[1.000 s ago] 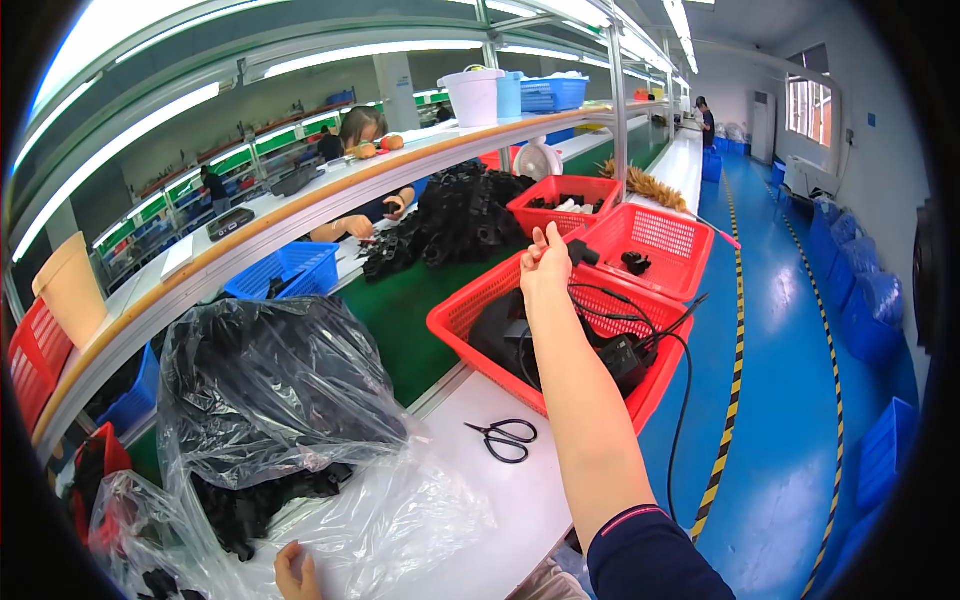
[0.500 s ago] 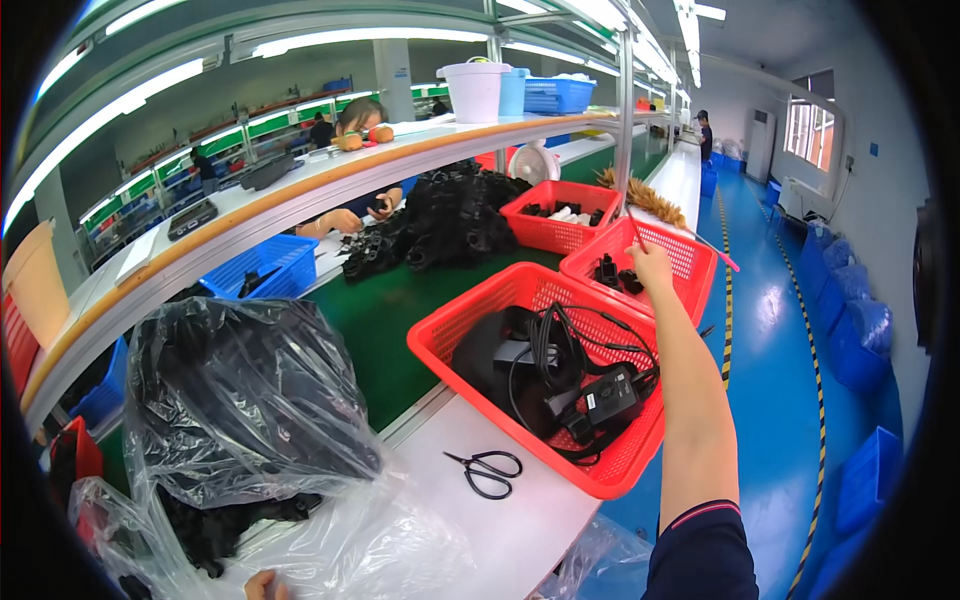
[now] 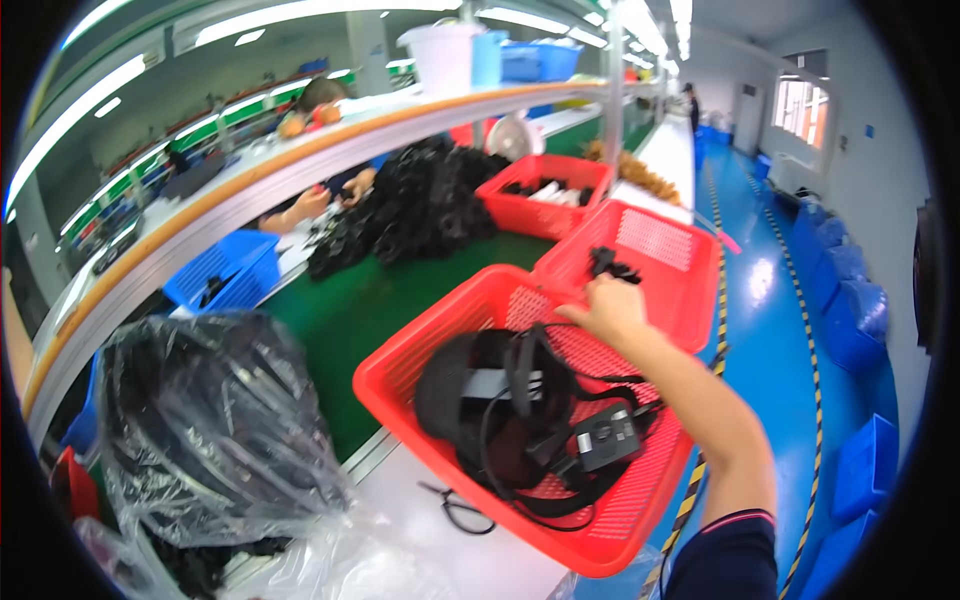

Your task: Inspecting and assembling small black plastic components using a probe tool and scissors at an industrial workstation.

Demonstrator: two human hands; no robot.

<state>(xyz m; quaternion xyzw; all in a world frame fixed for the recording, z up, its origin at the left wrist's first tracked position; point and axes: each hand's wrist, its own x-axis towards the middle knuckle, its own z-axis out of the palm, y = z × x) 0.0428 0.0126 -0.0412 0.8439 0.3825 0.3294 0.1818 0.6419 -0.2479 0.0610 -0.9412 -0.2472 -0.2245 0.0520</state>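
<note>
"How many red baskets point(image 3: 622, 556) around the centre of the frame?"
"Three, and one black box with a cable point(image 3: 607, 437) in the nearest."
"The black parts point(image 3: 606, 263) by the right hand point(image 3: 617, 308)?"
"Too bunched and blurred to count."
"Scissors point(image 3: 450, 501)?"
"One pair, lower centre, partly hidden."
"Along the top?"
"One white bucket point(image 3: 443, 62), one light-blue bucket point(image 3: 486, 60), and one fan point(image 3: 511, 138) below them."
"Upper left?"
"Two co-worker's hands point(image 3: 308, 207)."
"And the right side?"
"Two striped floor lines point(image 3: 815, 400), one window point(image 3: 802, 112); two blue bins point(image 3: 866, 462) at lower right."
</note>
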